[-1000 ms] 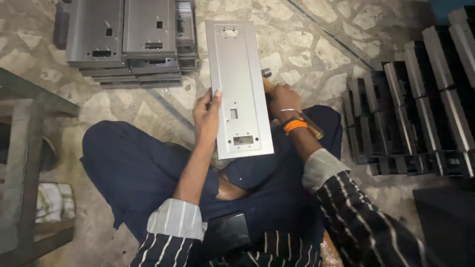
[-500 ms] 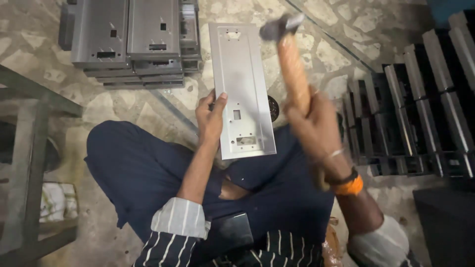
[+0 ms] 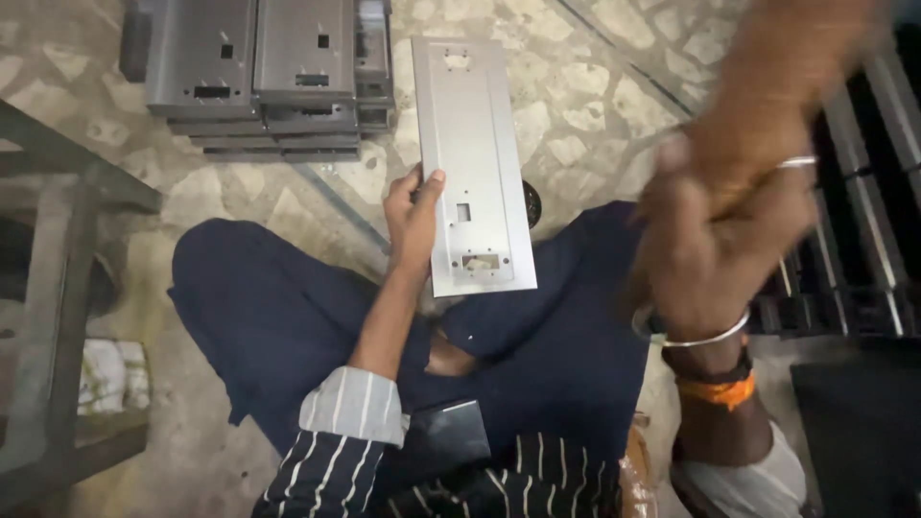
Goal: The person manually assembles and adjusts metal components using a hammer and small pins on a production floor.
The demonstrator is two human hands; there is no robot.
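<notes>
I sit cross-legged on a stone floor. My left hand point(image 3: 413, 216) grips the left edge of a long grey metal plate point(image 3: 475, 125) with small cut-outs, which lies flat with its near end over my knee. My right hand point(image 3: 720, 245) is raised close to the camera and blurred with motion. It is closed around the wooden handle of a hammer point(image 3: 782, 77), whose head is out of frame at the upper right. The right hand is well to the right of the plate and above it.
A stack of grey metal boxes point(image 3: 259, 77) lies on the floor at the upper left. Rows of black metal parts point(image 3: 863, 240) stand at the right. A dark metal frame point(image 3: 58, 288) is at the left. A black flat object point(image 3: 451, 436) rests on my lap.
My right hand swung the hammer up from beside the plate's far right edge to high and close to the camera. The left hand and plate stayed nearly still.
</notes>
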